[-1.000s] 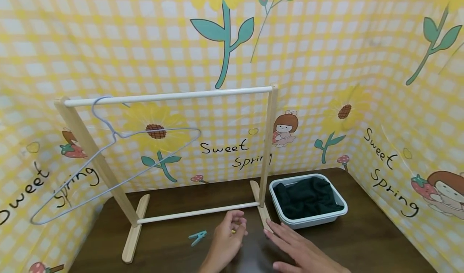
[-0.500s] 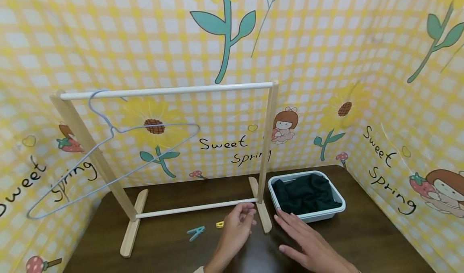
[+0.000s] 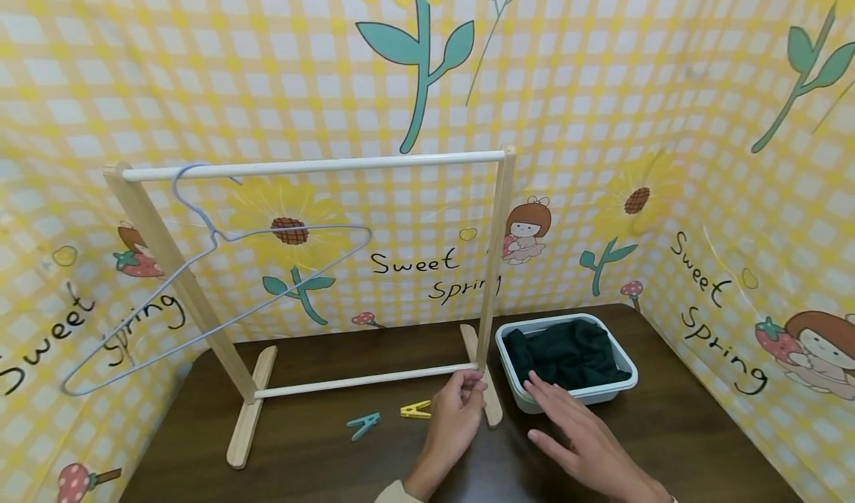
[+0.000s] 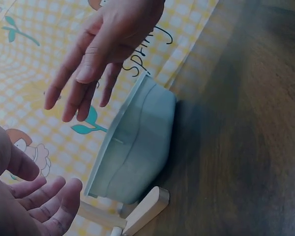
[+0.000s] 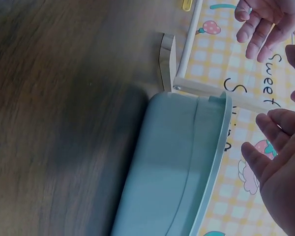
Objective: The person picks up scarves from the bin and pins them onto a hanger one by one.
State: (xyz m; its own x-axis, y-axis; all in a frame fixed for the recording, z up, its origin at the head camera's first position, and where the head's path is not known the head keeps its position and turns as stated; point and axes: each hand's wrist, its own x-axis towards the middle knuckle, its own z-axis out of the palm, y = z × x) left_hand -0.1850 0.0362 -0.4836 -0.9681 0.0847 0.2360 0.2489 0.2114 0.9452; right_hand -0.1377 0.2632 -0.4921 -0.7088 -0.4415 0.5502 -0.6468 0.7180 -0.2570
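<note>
Both hands hold nothing: left hand [image 3: 457, 412] loosely curled, right hand [image 3: 580, 435] flat-open, basin [image 3: 624, 369] at its 12 o'clock

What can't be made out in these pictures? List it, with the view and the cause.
- Dark cloth in the basin: head view shows only a bunched top, so what garment it is cannot be told; both wrist views see just the basin's outer wall.
- Left hand: whether it touches the rack's lower rail is unclear, fingers overlap it.
- Right hand: wrist cut off by the bottom edge.
</note>
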